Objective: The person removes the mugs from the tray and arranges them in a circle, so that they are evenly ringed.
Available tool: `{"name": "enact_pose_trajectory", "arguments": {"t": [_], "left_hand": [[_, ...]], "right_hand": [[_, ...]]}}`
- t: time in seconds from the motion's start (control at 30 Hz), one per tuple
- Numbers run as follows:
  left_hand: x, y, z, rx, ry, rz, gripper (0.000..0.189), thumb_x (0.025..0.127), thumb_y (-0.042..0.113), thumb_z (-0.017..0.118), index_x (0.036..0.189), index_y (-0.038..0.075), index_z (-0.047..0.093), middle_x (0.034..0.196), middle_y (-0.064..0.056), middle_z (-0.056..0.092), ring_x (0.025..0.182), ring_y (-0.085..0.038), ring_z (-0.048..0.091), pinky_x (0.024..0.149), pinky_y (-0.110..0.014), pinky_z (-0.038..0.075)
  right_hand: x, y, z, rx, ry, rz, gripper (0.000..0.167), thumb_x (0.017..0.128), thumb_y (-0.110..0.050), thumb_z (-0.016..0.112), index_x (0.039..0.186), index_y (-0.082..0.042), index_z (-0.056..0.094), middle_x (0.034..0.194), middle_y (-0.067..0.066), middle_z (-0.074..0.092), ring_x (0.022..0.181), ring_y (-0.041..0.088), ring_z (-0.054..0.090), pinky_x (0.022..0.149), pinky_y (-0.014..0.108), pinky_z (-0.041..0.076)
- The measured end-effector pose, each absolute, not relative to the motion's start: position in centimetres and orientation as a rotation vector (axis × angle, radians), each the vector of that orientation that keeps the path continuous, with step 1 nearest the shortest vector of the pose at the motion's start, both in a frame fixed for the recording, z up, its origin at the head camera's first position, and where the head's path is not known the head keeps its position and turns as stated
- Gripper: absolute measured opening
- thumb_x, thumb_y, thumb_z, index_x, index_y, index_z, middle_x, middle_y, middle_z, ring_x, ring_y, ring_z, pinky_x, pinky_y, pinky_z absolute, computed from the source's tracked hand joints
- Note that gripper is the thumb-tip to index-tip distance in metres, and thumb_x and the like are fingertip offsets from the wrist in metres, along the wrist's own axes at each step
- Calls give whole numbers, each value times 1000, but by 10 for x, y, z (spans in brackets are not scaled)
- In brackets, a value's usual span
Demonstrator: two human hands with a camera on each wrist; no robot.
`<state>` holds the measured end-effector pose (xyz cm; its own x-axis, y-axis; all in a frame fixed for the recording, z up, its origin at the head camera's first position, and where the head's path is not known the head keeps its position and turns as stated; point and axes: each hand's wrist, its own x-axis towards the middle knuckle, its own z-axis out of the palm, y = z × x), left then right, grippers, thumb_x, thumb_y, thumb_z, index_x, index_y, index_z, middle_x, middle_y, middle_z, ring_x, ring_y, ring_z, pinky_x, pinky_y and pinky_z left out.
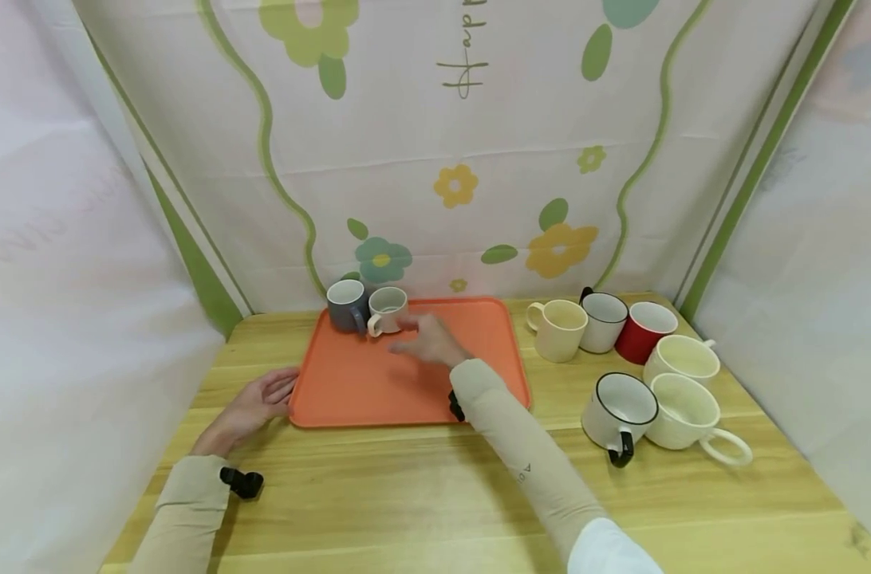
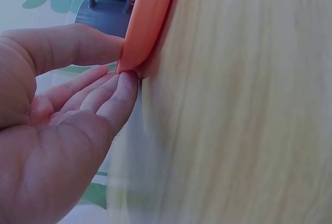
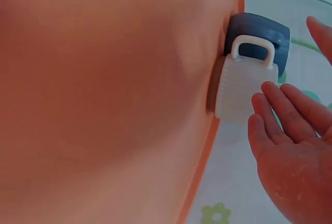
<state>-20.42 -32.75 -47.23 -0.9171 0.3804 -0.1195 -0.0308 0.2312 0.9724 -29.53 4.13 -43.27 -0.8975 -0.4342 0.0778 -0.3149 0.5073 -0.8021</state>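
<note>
An orange tray (image 1: pixel 364 391) lies on the wooden table. My left hand (image 1: pixel 256 402) pinches its left rim; in the left wrist view the thumb is on top and the fingertips are at the underside. Two mugs stand side by side in the tray's far left corner, a blue-grey mug (image 1: pixel 344 315) and a ribbed white mug (image 1: pixel 392 320), both with handles toward the front. Over the tray, just right of the white mug, is my right hand (image 1: pixel 435 343), fingers extended and holding nothing. In the right wrist view its fingertips (image 3: pixel 267 86) appear close to that mug; contact is unclear.
On the table's right side stand several mugs: a pale yellow mug (image 1: pixel 561 335), a black-rimmed white mug (image 1: pixel 604 323), a red mug (image 1: pixel 640 339), two cream mugs and a nearer black-handled mug (image 1: pixel 611 422). Flower-patterned cloth (image 1: pixel 421 119) hangs behind and at both sides.
</note>
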Motion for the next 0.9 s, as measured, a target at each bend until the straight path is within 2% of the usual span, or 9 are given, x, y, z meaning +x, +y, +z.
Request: {"name": "enact_pose_trajectory", "arguments": {"t": [0.17,0.37,0.53,0.67,0.8,0.9], "left_hand": [[-204,-324,-474,299,2181,1749,82,96,-13,59,165,-9,15,172,-34,13,158,-49,11,99,-12,54],[-204,-325,-474,304,2198,1739,82,96,-13,59,165,-9,16,172,-34,15,158,-49,12,100,-12,53],[-204,-325,-475,309,2202,1742,81,96,-13,60,165,-9,17,172,-34,15,157,-49,13,100,-13,54],[-205,-326,-476,313,2200,1742,81,97,-13,60,165,-9,17,172,-34,15,157,-49,13,100,-13,54],[-206,-326,-476,312,2204,1738,80,98,-12,60,165,-9,17,172,-34,16,157,-49,14,100,-13,54],[-205,-326,-476,311,2204,1736,81,98,-12,60,165,-9,17,172,-34,16,157,-49,13,99,-13,55]], "right_hand": [[-298,29,-445,-629,2570,-1311,67,94,-33,81,153,-12,58,157,9,58,146,30,53,113,45,53],[-300,13,-456,-586,2458,-1348,78,94,-42,79,161,-16,48,167,5,47,155,29,43,125,50,41],[-301,5,-459,-535,2380,-1438,82,94,-45,79,163,-21,43,169,4,43,155,30,42,127,52,38],[-302,2,-459,-519,2245,-1588,78,97,-36,78,163,-16,42,170,7,42,156,31,41,128,51,37],[-307,-3,-462,-442,1966,-1818,73,101,-23,73,164,-9,38,172,9,37,159,27,37,131,46,33],[-311,-5,-466,-369,1847,-1906,72,102,-21,71,164,-8,37,173,10,35,159,27,36,132,44,32]]}}
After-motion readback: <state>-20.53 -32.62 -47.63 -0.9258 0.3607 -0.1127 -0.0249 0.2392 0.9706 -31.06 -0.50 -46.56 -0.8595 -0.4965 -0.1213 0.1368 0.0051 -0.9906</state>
